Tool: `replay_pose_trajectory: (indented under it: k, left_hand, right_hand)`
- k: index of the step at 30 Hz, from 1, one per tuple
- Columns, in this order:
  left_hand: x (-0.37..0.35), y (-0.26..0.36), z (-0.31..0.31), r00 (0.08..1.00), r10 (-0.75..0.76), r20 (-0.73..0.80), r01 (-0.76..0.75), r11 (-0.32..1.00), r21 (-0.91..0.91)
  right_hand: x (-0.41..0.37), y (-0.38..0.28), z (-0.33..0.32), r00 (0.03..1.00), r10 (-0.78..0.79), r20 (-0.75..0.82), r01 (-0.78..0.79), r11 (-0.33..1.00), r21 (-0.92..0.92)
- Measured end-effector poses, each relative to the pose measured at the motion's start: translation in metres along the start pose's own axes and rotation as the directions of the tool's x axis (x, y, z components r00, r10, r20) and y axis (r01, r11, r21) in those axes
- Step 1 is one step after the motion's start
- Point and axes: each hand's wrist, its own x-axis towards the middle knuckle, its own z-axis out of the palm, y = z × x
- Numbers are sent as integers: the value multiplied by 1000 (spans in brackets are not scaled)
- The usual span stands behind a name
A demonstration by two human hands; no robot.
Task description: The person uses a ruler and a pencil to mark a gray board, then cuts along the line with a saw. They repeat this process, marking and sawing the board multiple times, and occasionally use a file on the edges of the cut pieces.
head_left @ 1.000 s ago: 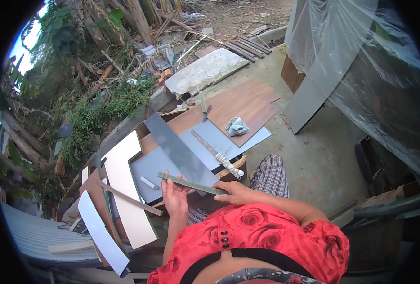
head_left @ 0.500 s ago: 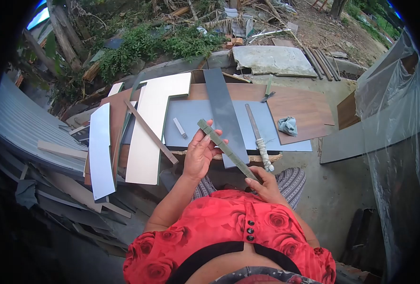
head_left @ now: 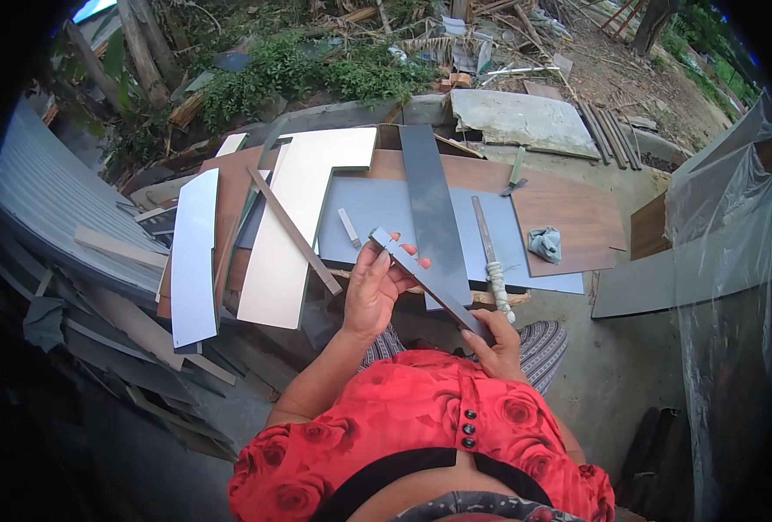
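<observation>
A narrow strip of board (head_left: 425, 283) slants across in front of my chest, its dark grey face now towards me and its upper end notched or chipped. My left hand (head_left: 375, 291) is closed around the upper end, thumb on the near side and fingertips showing behind. Lower down, my right hand (head_left: 496, 348) grips the other end, thumb along the strip. Just beyond lies a long metal blade (head_left: 483, 228) with a cloth-wrapped handle (head_left: 497, 291). A small pale block with a metal-looking end (head_left: 349, 228) lies left of a long dark grey board (head_left: 434, 200).
On the low work surface are a cream L-shaped board (head_left: 286, 235), a white panel (head_left: 196, 261), a brown strip (head_left: 295, 230), a crumpled cloth (head_left: 544, 245) and a green-handled tool (head_left: 515, 172). Plastic sheeting (head_left: 725, 261) hangs at right; stacked boards (head_left: 134, 344) stand at left.
The strip has been turned in my hands, from its greenish face to its dark grey one. Both hands keep hold of it. The view has shifted slightly, moving the scene rightward.
</observation>
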Motion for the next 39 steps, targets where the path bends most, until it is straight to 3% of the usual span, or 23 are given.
replay_pose_trajectory:
  k: [5, 12, 14, 15, 17, 18, 21, 22, 26, 28, 30, 31, 33, 35, 37, 39]
  left_hand:
    - [-4, 2, -7, 999, 7, -41, -5, 999, 37]
    - [-3, 2, -21, 998, -51, 30, 53, 996, -75]
    - [-2, -1, -29, 998, -62, 30, 64, 995, -73]
    - [-2, -4, -31, 992, -116, 42, 122, 977, -174]
    - [0, -9, -39, 976, -206, 64, 216, 932, -291]
    - [0, -10, -44, 978, -199, 63, 209, 934, -290]
    - [-2, -17, -52, 976, -215, 33, 218, 964, -155]
    - [-5, -16, -55, 971, -232, -52, 232, 973, -3]
    - [-14, -7, -69, 951, -163, -262, 218, 956, 195]
    - [-18, 3, -70, 941, -82, -329, 183, 940, 288]
    - [-24, 5, -84, 944, -50, -326, 162, 931, 326]
    - [-27, 7, -89, 946, -53, -320, 163, 931, 326]
    - [-33, 5, -95, 944, -36, -328, 144, 939, 313]
    - [-35, -3, -99, 942, -43, -333, 143, 948, 283]
    - [-43, -2, -91, 911, -63, -408, 187, 943, 273]
    - [-45, 2, -75, 892, -82, -444, 257, 901, 349]
  right_hand:
    - [0, -3, 2, 1000, -7, -15, 7, 1000, 9]
    - [1, -9, 0, 998, 4, 67, -7, 999, 45]
    - [-1, -6, 2, 986, 118, 115, -136, 977, 166]
    - [-5, -2, 3, 985, 111, 129, -132, 977, 168]
    - [-6, 12, 7, 920, 324, 221, -390, 815, 428]
    - [-2, 19, 8, 921, 318, 224, -386, 817, 428]
    - [3, 25, -1, 941, 318, 115, -338, 889, 308]
    - [9, 37, -6, 959, 276, 64, -283, 916, 286]
    - [43, 47, -56, 892, 404, -201, -306, 869, 389]
    - [61, 93, -88, 875, 252, -414, -176, 961, 212]
    - [74, 146, -120, 830, 180, -528, -167, 983, 73]
    - [79, 165, -132, 826, 180, -534, -167, 983, 72]
    - [86, 197, -156, 779, 244, -578, -376, 919, -118]
    - [93, 224, -165, 753, 307, -581, -479, 862, -165]
    - [101, 231, -165, 740, 375, -559, -544, 822, -169]
    - [104, 256, -167, 792, 316, -523, -533, 775, -338]
